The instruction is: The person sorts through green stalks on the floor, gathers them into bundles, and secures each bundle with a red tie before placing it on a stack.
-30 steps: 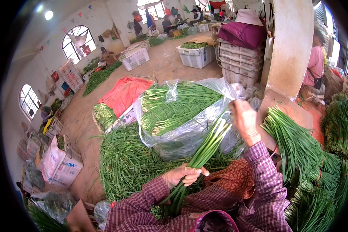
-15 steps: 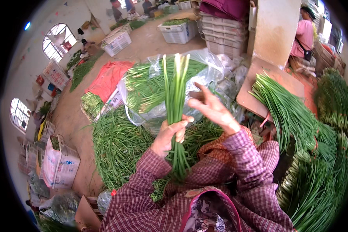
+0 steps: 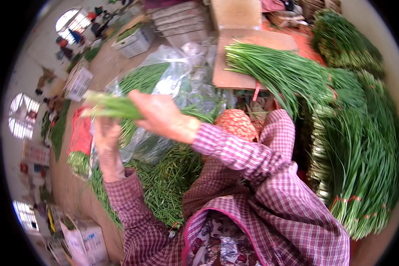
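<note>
A small bunch of garlic chives [image 3: 115, 106] lies nearly level in front of me, its pale stem ends pointing left and smeared by motion. My right hand [image 3: 162, 114] is closed around the bunch, and green leaves trail out behind it toward the right. Just under the pale ends is my left hand [image 3: 108, 135], fingers stretched upward, their tips partly hidden by the stems. Below both hands spreads a heap of loose green leaves [image 3: 168, 170]. Beyond them, more chives [image 3: 144, 77] lie on clear plastic sheeting [image 3: 175, 66].
A large sheaf of chives [image 3: 270, 66] rests across a brown board [image 3: 228, 75] at the right. Tied bundles [image 3: 363, 150] are piled along my right side. Stacked pale crates [image 3: 179, 22] and a white crate [image 3: 135, 42] stand farther off. A red cloth [image 3: 80, 133] lies left.
The bunch has passed from my left hand to my right and swung from upright to level, leftward. My left hand has let go and moved left. The view has turned right.
</note>
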Available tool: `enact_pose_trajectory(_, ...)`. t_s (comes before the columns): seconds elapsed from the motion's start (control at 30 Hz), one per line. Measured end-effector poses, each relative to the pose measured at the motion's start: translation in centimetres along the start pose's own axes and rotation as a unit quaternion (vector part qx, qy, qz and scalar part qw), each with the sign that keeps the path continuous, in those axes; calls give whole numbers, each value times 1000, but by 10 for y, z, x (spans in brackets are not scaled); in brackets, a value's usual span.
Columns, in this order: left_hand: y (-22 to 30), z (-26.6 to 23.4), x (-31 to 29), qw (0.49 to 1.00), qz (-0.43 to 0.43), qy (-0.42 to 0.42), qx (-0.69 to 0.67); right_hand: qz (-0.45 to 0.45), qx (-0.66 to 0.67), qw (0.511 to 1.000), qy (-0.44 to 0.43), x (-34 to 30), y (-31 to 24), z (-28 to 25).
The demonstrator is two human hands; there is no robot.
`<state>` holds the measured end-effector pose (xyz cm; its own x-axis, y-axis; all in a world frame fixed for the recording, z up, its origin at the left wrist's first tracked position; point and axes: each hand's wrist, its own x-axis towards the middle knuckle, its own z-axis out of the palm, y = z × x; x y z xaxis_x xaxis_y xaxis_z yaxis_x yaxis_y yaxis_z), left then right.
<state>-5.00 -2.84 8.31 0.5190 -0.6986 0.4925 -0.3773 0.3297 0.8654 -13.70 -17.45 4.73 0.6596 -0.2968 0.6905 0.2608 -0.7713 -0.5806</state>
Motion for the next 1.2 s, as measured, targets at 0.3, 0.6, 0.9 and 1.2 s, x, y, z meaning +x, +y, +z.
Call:
enact_pose_trajectory(0.3,16,44,71,901,28,24,-432,-8,-194,980,41,-15,-12,-67)
enact_pose_trajectory(0.6,-31,102,122,979,68,116,-156,49,-565,824,4,-57,93,-308)
enact_pose_trajectory(0.9,-138,240,88,821,254,-264,438,142,-549,818,-96,-56,217,-314)
enact_pose_trajectory(1.2,-196,314,167,719,310,-327,528,167,-492,838,-166,-57,268,-276)
